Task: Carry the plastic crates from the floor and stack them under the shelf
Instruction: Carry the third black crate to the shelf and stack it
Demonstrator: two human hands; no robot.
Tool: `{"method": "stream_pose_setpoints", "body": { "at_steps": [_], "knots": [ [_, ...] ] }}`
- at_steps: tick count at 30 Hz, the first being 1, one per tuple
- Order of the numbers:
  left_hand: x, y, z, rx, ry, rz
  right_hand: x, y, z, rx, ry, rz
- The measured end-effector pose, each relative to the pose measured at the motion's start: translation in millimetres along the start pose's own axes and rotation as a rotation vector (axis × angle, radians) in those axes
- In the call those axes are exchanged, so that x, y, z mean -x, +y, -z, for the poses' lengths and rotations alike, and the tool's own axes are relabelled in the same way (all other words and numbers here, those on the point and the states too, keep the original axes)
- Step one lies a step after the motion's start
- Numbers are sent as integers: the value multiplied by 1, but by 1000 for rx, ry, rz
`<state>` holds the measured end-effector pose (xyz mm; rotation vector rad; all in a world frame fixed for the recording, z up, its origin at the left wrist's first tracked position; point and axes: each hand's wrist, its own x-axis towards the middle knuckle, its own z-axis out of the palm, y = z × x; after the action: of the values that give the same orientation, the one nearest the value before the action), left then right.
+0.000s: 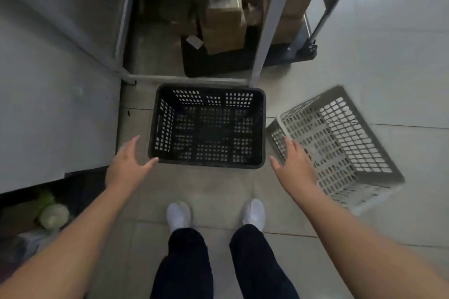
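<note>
An empty black perforated plastic crate (207, 164) stands upright on the tiled floor just in front of the metal shelf frame (264, 31). To its right lies a grey perforated crate (340, 143), turned at an angle. My left hand (126, 165) hovers open beside the black crate's near left corner, thumb almost at the rim. My right hand (295, 165) hovers open between the two crates, over the grey crate's near corner. Neither hand holds anything.
Under the shelf sits another black crate (218, 63) loaded with cardboard boxes (226, 22). A trolley (308, 48) stands to the right of the shelf leg. A steel cabinet (56, 80) fills the left side, with cabbages (53, 216) below it. My feet (216, 213) are behind the black crate.
</note>
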<state>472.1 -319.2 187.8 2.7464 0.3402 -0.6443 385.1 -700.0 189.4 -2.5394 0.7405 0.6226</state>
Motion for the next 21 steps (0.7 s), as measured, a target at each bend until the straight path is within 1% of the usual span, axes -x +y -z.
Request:
{"method": "stream_pose_setpoints", "body": {
  "at_steps": [2,4,7,9,11,13,17,19,21],
  "knots": [
    [-54,-4,-33,17,-24,38,-49,0,-30,4,-1,-11],
    [-104,-14,-68,23,-15,8,-93,3,-64,-1,13,-10],
    [-171,-28,-110,13,27,0,-149,7,-115,-24,19,-38],
    [-209,-35,-129,16,61,15,-179,10,-142,-53,33,-72],
    [-238,-40,-141,13,85,-11,-200,11,-164,-58,63,-60],
    [-257,-42,-152,28,82,-68,-218,10,-179,-83,94,-60],
    [-272,-45,-164,130,123,-110,-234,5,-188,-167,125,-117],
    [-267,-48,-160,132,128,-142,-228,2,-185,-179,124,-115],
    [-253,-47,-147,115,126,-137,-216,-1,-175,-155,121,-106]
  ]
}}
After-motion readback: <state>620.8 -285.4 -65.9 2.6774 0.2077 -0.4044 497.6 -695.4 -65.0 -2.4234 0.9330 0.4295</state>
